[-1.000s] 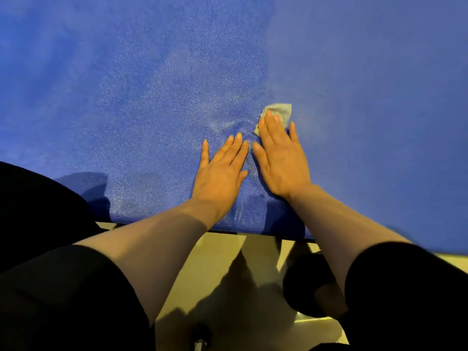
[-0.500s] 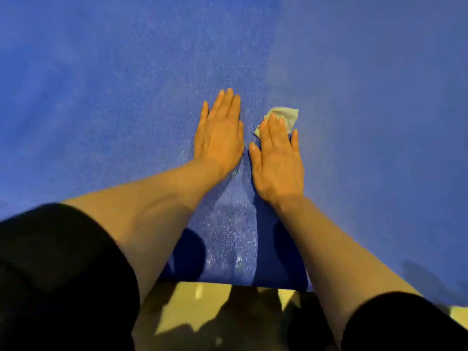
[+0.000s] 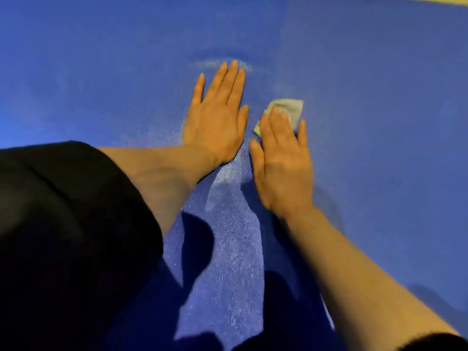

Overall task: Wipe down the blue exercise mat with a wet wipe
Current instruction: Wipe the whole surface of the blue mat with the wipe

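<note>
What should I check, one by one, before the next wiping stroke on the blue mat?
1. Wet wipe under the fingers of the right hand: ok, fingers flat on it.
2. Wipe spread out: not ok, it looks bunched.
3. Left hand flat on the blue mat: ok.
4. Mat ahead of the wipe free of objects: ok.
5. Wipe still moist: cannot tell.
6. Mat to the right already wiped: cannot tell.
</note>
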